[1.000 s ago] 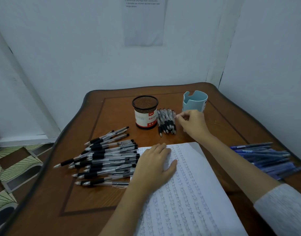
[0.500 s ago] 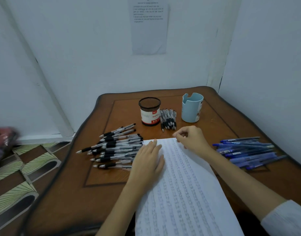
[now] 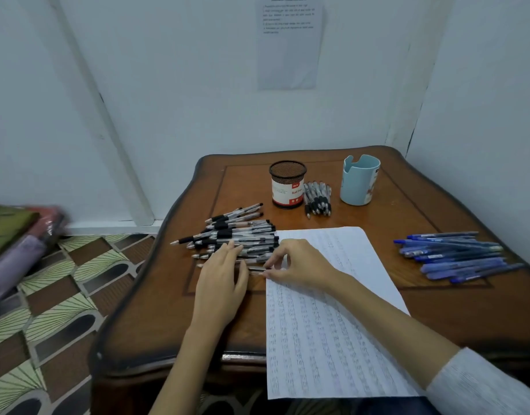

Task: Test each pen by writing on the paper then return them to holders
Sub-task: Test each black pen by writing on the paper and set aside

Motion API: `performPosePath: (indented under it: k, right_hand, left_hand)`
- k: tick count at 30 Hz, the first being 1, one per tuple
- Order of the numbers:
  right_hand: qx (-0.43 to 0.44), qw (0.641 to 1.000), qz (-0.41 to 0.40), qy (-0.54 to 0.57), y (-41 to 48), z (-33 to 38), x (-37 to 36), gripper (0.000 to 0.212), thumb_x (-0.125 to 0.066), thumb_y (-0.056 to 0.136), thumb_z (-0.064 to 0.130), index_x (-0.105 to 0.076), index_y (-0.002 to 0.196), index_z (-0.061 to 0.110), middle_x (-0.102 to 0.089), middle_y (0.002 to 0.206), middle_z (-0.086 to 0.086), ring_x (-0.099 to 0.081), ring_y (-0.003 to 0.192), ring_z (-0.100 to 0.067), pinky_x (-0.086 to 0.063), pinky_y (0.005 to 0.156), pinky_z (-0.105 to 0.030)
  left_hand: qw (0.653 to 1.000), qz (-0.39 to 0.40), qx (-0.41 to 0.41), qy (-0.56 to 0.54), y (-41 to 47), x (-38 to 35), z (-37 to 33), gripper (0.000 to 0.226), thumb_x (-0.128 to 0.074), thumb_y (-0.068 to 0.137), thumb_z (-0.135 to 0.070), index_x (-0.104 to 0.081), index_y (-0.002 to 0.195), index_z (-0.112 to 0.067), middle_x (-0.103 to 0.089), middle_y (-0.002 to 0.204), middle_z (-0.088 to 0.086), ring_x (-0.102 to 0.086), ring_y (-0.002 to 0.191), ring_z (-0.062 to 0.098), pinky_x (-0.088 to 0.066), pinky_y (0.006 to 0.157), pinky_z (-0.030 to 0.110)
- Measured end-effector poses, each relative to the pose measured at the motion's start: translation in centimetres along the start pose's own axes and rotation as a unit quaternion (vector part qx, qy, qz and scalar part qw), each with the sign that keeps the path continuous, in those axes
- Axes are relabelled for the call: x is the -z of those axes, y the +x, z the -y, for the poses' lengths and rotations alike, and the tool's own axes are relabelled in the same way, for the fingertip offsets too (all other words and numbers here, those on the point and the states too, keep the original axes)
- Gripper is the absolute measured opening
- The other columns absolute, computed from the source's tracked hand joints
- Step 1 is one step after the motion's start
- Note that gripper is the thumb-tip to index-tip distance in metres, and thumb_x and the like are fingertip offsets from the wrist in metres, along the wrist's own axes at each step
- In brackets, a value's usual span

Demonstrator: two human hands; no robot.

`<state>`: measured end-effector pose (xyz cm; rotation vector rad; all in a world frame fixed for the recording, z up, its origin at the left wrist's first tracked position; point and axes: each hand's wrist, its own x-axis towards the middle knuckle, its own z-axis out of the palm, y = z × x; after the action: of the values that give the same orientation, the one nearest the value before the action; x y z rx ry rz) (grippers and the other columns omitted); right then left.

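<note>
left hand (image 3: 223, 283) is laid flat, fingers straight and close, on black pens (image 3: 242, 235) at 10 o'clock of the paper (image 3: 332, 324) | a pen (image 3: 256, 269) at the pile's 5 o'clock edge is pinched by right hand (image 3: 301, 265)

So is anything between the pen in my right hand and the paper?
Nothing visible: the right hand pinches the pen at the edge of the paper; the left hand rests on the pen pile.

Brown wooden table (image 3: 473, 310) with dark curved edge, standing in corner of white wall (image 3: 182, 100). Printed sheet (image 3: 289, 43) fixed on wall above. At left, patterned floor tiles (image 3: 57, 295), with blurred folded fabrics (image 3: 12, 226) on them.
</note>
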<state>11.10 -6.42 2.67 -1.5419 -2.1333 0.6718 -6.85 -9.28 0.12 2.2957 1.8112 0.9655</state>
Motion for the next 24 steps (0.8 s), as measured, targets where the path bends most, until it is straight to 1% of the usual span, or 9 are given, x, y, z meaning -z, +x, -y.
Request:
performPosePath:
  k: [2, 6, 11, 13, 15, 17, 20, 22, 24]
  right_hand:
    - [0.003, 1.0, -0.011, 0.026, -0.2, 0.2, 0.1, 0.018, -0.076, 0.081, 0.033, -0.076, 0.093, 0.02, -0.064, 0.083, 0.012, -0.055, 0.074, -0.002, -0.041, 0.061, -0.014]
    - [-0.047, 0.967, -0.06, 0.243, -0.7, -0.5, 1.1, 0.013, -0.077, 0.081, 0.018, -0.074, 0.093, 0.017, -0.07, 0.086, 0.007, -0.061, 0.074, -0.003, -0.049, 0.063, -0.011]
    - [-0.077, 0.828, -0.103, 0.546, -1.1, -1.7, 3.0, 0.014, -0.056, 0.094, 0.007, -0.063, 0.106, 0.006, -0.071, 0.105, -0.012, -0.068, 0.096, -0.023, -0.056, 0.084, -0.035]
    - [-0.078, 0.766, -0.125, 0.625, -1.1, -2.1, 3.9, 0.013, -0.046, 0.099, 0.009, -0.056, 0.105, 0.004, -0.07, 0.103, -0.018, -0.068, 0.095, -0.028, -0.055, 0.085, -0.041]
    - [-0.101, 0.691, -0.16, 0.697, -1.1, -2.5, 4.8, 0.014, -0.042, 0.101, 0.015, -0.054, 0.1, 0.007, -0.068, 0.086, -0.014, -0.068, 0.079, -0.025, -0.056, 0.077, -0.039]
    - [-0.132, 0.623, -0.182, 0.749, -1.1, -3.2, 5.7, 0.018, -0.042, 0.101, 0.022, -0.057, 0.097, 0.014, -0.056, 0.067, -0.003, -0.053, 0.055, -0.013, -0.049, 0.056, -0.024]
    - [-0.145, 0.605, -0.168, 0.764, -1.2, -4.6, 6.7, 0.037, -0.037, 0.101, 0.041, -0.059, 0.084, 0.017, -0.037, 0.046, 0.006, -0.026, 0.034, -0.004, -0.019, 0.032, -0.016]
    - [-0.148, 0.596, -0.161, 0.773, -1.4, -5.5, 7.3, 0.046, -0.036, 0.099, 0.046, -0.058, 0.073, 0.016, -0.027, 0.039, 0.007, -0.02, 0.029, -0.005, -0.012, 0.031, -0.017]
    - [-0.156, 0.595, -0.169, 0.77, -1.7, -6.0, 7.8, 0.042, -0.038, 0.097, 0.04, -0.06, 0.07, 0.015, -0.023, 0.037, 0.007, -0.018, 0.029, -0.005, -0.01, 0.032, -0.017]
  left_hand:
    - [1.0, 0.002, -0.007, -0.005, -0.1, 0.0, 0.0, 0.033, -0.055, 0.095, -0.018, -0.059, 0.127, -0.01, -0.053, 0.138, 0.008, -0.046, 0.132, 0.022, -0.028, 0.107, 0.028]
    - [1.0, -0.004, -0.016, -0.008, -0.3, 0.3, -0.1, 0.037, -0.045, 0.097, -0.03, -0.062, 0.123, -0.01, -0.058, 0.133, 0.008, -0.05, 0.127, 0.023, -0.033, 0.107, 0.033]
    - [0.999, 0.01, -0.038, 0.003, -0.2, 0.5, -0.5, 0.049, -0.034, 0.094, -0.039, -0.061, 0.123, -0.01, -0.059, 0.132, 0.008, -0.052, 0.126, 0.022, -0.029, 0.107, 0.03]
    - [0.999, 0.019, -0.048, 0.01, -0.1, 0.5, -0.6, 0.053, -0.03, 0.093, -0.041, -0.062, 0.123, -0.011, -0.059, 0.132, 0.008, -0.052, 0.125, 0.022, -0.028, 0.107, 0.03]
    - [0.998, 0.03, -0.059, 0.019, 0.0, 0.4, -0.7, 0.051, -0.032, 0.094, -0.04, -0.061, 0.124, -0.01, -0.059, 0.132, 0.008, -0.053, 0.125, 0.022, -0.027, 0.107, 0.029]
    - [0.997, 0.043, -0.062, 0.02, 0.2, 0.2, -1.2, 0.046, -0.036, 0.096, -0.036, -0.06, 0.126, -0.01, -0.058, 0.134, 0.007, -0.051, 0.127, 0.021, -0.027, 0.108, 0.029]
    - [0.996, 0.05, -0.07, 0.012, 0.8, -0.2, -2.4, 0.044, -0.039, 0.096, -0.034, -0.059, 0.127, -0.01, -0.058, 0.133, 0.005, -0.05, 0.126, 0.019, -0.027, 0.107, 0.026]
    - [0.995, 0.057, -0.082, 0.007, 1.3, -0.6, -3.3, 0.038, -0.042, 0.098, -0.03, -0.057, 0.128, -0.01, -0.058, 0.131, 0.003, -0.05, 0.125, 0.017, -0.026, 0.105, 0.021]
    - [0.993, 0.07, -0.099, 0.004, 1.9, -1.1, -4.3, 0.038, -0.042, 0.1, -0.028, -0.054, 0.132, -0.011, -0.054, 0.136, 0.002, -0.046, 0.129, 0.016, -0.026, 0.107, 0.021]
